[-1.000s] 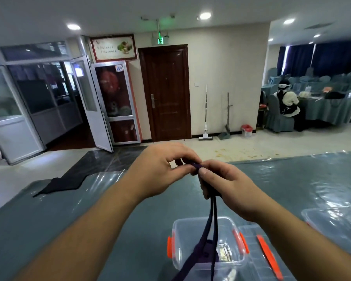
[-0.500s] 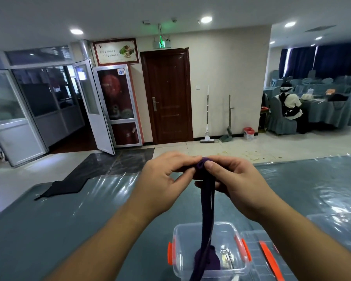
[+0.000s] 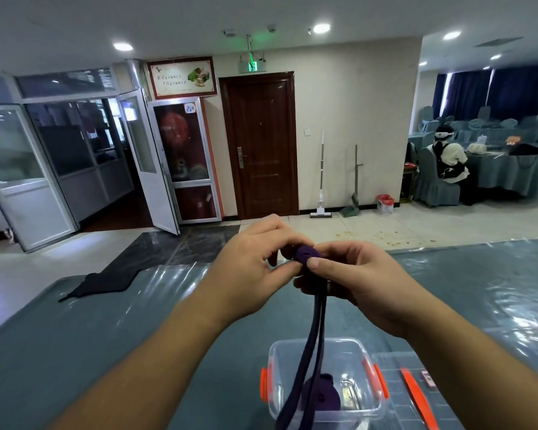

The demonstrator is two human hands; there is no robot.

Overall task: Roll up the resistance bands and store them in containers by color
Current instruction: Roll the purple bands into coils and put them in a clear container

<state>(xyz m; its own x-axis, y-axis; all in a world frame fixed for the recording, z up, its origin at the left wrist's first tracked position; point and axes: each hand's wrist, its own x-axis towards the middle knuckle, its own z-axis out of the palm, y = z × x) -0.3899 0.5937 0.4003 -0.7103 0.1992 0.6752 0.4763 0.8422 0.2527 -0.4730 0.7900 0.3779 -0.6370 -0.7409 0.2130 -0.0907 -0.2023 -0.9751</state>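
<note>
Both hands are raised above the surface [image 3: 75,352] and work on one purple band [image 3: 316,330]; the left hand [image 3: 252,268] pinches the small started roll [image 3: 305,254] with curled fingers, and the right hand [image 3: 354,280] holds it from the other side, thumb pressed on the top, other fingers curled around the band below. The rest of the band hangs free as two strands, down in front of the clear container [image 3: 323,383], which has orange latches and already holds a rolled purple band [image 3: 320,395]; its lid [image 3: 407,395] lies just beside it on the right. The roll is only a few turns, I judge; if one pinch loosens, the elastic may spring open again; the strands could also twist, which gives a crooked roll; the swinging tail may catch on the container rim.
</note>
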